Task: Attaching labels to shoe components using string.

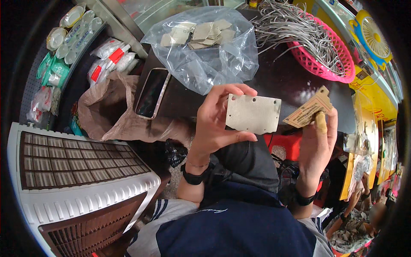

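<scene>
My left hand (216,120) is closed on a blank, pale grey card (253,113) with small holes along its edges. Its thumb lies below the card and its fingers behind and above. In my right hand (319,137) a tan printed card (309,109) is pinched at a tilt, its corner pointing up and right. A yellowish cover wraps one finger of that hand. The two cards are apart, side by side over the dark table's near edge. Beyond them a clear plastic bag (227,64) lies spread, with a loose heap of similar grey cards (209,34) on it.
A pink basket (314,64) heaped with grey cords (299,30) stands at the far right. A phone (153,93) lies at the table's left edge, beside a brown sack (107,107). A white air cooler (81,188) fills the lower left. Another person (355,214) works at the lower right.
</scene>
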Demonstrator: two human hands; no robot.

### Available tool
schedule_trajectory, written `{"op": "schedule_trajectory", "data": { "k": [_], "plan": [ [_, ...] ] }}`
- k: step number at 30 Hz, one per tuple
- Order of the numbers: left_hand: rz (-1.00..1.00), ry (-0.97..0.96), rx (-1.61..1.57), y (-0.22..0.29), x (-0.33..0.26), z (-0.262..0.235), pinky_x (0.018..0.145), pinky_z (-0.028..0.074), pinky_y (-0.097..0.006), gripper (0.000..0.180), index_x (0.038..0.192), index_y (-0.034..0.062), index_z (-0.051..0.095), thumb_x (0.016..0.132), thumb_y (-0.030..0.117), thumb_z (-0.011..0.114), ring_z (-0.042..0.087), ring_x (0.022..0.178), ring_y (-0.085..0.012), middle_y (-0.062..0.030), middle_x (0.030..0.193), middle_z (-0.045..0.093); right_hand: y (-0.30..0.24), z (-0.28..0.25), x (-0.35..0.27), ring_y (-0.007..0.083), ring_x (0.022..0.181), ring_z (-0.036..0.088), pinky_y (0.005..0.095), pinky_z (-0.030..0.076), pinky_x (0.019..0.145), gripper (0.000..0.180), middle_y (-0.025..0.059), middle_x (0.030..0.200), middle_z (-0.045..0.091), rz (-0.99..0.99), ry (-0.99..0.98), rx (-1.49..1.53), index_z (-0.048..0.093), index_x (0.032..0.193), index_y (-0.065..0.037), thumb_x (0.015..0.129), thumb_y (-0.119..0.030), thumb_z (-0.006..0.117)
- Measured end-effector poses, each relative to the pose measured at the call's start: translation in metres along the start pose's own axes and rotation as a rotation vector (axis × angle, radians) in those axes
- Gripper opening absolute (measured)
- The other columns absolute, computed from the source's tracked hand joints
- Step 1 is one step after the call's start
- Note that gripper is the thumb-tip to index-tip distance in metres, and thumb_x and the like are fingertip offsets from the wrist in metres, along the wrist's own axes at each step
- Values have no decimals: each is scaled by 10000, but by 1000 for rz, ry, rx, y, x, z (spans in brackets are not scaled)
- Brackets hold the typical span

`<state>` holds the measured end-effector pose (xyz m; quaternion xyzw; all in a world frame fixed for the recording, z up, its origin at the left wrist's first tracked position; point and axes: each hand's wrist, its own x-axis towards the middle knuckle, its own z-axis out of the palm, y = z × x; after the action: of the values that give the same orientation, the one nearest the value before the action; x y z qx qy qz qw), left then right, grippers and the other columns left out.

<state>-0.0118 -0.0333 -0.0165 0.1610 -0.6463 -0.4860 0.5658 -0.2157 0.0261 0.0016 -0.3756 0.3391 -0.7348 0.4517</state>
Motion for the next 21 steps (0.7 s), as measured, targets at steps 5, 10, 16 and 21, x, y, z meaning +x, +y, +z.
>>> {"op": "schedule_trajectory", "data": {
  "k": [5, 10, 16, 21],
  "plan": [
    [-21, 13, -13, -1, 1, 6, 908, 479, -317, 702, 1144, 49, 432, 578, -21, 841, 530, 1116, -196, -164, 1215, 514, -1, -12, -2, 131, 967, 547, 279, 420, 844, 246, 61, 1027, 597, 24, -172, -101, 531, 1133, 15, 907, -82, 537],
    [14, -55, 44, -1, 0, 6, 895, 490, -323, 685, 1151, 53, 429, 599, -29, 826, 542, 1110, -204, -171, 1241, 506, -1, 22, -5, 148, 753, 642, 215, 471, 657, 193, 111, 900, 663, 112, -83, -118, 513, 1023, 29, 845, 66, 578],
    [127, -49, 55, -1, 3, 12, 896, 491, -340, 682, 1158, 58, 419, 613, -26, 821, 543, 1118, -228, -191, 1240, 506, -2, 22, -11, 153, 675, 653, 202, 457, 573, 140, 117, 830, 671, 203, -159, -210, 514, 977, 23, 860, 28, 591],
    [143, -33, 82, 1, 2, 13, 916, 486, -361, 670, 1153, 58, 412, 623, -18, 816, 533, 1141, -248, -205, 1225, 520, 0, 26, -12, 147, 652, 649, 198, 462, 567, 144, 110, 802, 668, 204, -142, -253, 510, 966, 23, 855, 29, 601]
  ]
}}
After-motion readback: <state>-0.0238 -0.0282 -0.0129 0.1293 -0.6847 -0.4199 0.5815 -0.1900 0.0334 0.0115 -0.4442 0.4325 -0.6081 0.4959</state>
